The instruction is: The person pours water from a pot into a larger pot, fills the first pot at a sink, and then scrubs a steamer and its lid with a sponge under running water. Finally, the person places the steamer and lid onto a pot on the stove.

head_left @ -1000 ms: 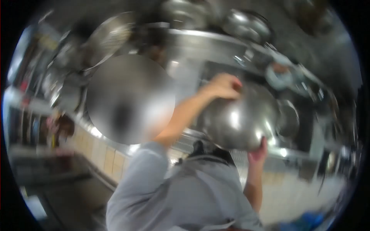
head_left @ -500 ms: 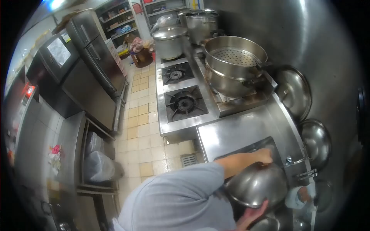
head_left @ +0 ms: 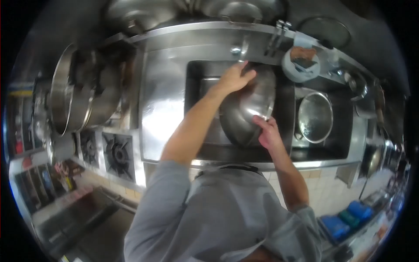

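A large metal bowl (head_left: 251,111) stands tilted in the left basin of a sink (head_left: 283,102). My right hand (head_left: 267,132) grips its near right rim, the thumb lying on the metal. Over the bowl's far left side reaches my left hand (head_left: 235,80), fingers apart and pointing toward the faucet (head_left: 237,51). The fingertips come close beneath the spout.
The right basin holds a metal pan (head_left: 315,117) with water in it. A white container (head_left: 301,70) with a sponge-like brown piece sits on the back ledge. Lids (head_left: 148,15) lean on the wall. Left are burners (head_left: 118,153) and a steamer pot (head_left: 72,94).
My view has swung from the stove side to straight over the sink. My left hand, a fist at the bowl before, now has its fingers apart. The bowl is tilted differently.
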A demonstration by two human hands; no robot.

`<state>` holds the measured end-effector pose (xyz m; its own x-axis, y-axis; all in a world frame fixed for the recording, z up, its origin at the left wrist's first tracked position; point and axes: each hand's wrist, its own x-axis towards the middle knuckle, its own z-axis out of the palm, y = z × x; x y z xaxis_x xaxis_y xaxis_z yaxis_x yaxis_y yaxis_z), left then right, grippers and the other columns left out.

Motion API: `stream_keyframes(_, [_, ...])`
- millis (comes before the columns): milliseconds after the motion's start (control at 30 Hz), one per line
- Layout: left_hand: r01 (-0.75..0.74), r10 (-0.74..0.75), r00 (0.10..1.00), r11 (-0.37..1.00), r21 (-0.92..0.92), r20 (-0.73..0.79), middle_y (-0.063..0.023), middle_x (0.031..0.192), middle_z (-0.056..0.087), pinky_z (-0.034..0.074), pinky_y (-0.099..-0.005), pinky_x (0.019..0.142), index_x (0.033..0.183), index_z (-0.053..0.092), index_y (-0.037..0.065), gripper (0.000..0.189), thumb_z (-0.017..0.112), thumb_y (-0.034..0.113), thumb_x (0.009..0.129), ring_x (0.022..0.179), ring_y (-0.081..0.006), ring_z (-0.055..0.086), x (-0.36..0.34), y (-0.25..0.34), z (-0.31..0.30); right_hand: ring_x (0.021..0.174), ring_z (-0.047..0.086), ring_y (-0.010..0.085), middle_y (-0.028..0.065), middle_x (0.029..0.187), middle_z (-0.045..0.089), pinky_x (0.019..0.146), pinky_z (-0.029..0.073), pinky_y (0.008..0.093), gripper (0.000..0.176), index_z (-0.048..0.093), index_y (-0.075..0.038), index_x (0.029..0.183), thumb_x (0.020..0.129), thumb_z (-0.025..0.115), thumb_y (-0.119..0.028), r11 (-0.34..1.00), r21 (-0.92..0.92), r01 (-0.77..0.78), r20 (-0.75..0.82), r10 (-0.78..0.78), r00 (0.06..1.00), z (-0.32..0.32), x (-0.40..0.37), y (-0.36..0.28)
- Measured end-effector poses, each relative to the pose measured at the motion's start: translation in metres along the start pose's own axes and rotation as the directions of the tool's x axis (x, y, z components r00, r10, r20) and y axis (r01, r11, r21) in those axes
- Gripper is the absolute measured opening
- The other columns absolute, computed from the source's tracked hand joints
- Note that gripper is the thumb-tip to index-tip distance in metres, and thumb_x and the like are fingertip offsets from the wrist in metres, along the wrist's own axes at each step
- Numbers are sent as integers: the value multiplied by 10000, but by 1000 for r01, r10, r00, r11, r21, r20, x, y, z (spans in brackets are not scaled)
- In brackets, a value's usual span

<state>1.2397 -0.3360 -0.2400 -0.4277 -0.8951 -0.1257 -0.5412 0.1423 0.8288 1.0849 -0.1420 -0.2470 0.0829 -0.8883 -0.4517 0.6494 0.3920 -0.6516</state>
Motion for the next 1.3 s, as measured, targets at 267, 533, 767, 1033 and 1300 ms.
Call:
stream_keyframes(267, [-812,479,449,571,122,754,-214,1355,569,279,-563,1170,1252,626,44,781,836,539,685,1328,-382,483,-13,42,-24,733,583,92,1,798,657,648,474,303,227,703,-14,965,911,744,-231,769,-639,3,187,151,971,-19,16,5])
stream_keyframes(533, [-468,265,618,881,75,740,-167,723,665,506,-439,640,752,682,45,513,871,516,675,672,-357,656,-56,-17,-8,1047,662,186,89,1305,649,947,529,331,456,610,-75,1357,947,717,-243,484,-873,60,135,120,984,8,23,-117])
stream_keyframes(767, [16,-70,945,985,169,319,-179,658,638,500,-433,623,680,637,16,671,790,668,718,633,-350,644,-56,-48,7,1135,626,197,88,1290,629,928,523,322,308,630,-59,1263,956,640,-79,-60,-960,275,263,-541,799,-53,119,-231])
stream_keyframes(1033, [-168,132,955,979,117,265,-142,735,665,513,-415,616,963,627,37,456,777,452,844,651,-282,670,12,-23,10,1149,591,373,144,1208,642,964,486,469,345,633,-91,1226,882,649,-90,-696,-697,174,582,-406,704,-90,186,-256])
stream_keyframes(1300, [-276,171,944,878,391,281,-186,768,691,543,-489,680,940,628,35,480,695,507,889,763,-384,702,54,-14,18,1006,635,385,131,1082,657,835,529,468,177,619,-94,1090,915,639,-119,-590,-790,163,460,-397,794,-117,185,-261])
